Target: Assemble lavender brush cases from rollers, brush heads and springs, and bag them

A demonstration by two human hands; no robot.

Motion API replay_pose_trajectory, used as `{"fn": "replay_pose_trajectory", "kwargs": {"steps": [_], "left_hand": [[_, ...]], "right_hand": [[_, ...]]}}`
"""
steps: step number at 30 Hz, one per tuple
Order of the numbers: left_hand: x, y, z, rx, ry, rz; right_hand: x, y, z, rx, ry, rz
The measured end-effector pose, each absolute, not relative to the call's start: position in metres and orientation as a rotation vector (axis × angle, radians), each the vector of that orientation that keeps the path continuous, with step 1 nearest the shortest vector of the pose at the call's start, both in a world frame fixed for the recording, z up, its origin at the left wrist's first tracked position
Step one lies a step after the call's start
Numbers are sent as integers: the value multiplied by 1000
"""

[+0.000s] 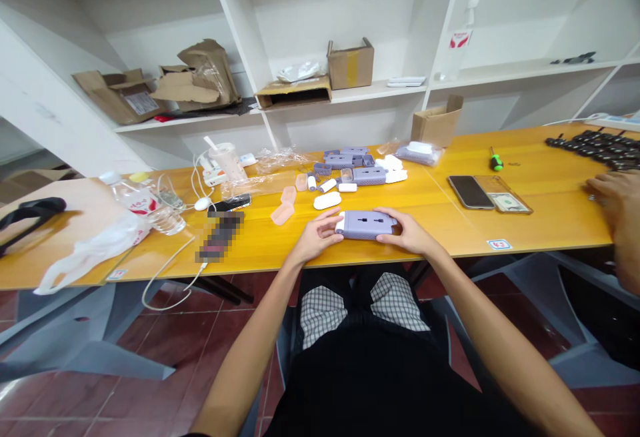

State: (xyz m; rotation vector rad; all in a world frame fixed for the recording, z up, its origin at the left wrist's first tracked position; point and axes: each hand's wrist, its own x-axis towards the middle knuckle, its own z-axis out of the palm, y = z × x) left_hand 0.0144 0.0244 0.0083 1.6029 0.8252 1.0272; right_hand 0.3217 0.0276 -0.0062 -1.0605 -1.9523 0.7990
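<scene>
Near the table's front edge, a purple-grey plastic housing (367,225) with two dark slots and a white end lies between my hands. My left hand (319,235) grips the white end, its thumb at the near side. The other end is in my right hand (406,231), with fingers on top and thumb along the near edge. Just beyond sits a white oval cap (327,200). Farther back are a similar purple-grey housing (369,176), small white cylinders (348,187), and pinkish translucent trays (283,213).
A dark phone (470,192) lies to the right, beside a phone case (509,195) holding a banknote. A green-tipped screwdriver (495,161) is behind. On the left are a plastic bottle (143,203), a cup (229,162) and cables. Another person's hand (607,193) rests far right.
</scene>
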Motion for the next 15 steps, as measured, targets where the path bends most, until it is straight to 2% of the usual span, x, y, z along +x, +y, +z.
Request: {"fn": "replay_pose_trajectory", "kwargs": {"steps": [15], "left_hand": [[15,28,3,1538,767,1009]], "right_hand": [[329,29,-1,-1021,-1889,977]]}}
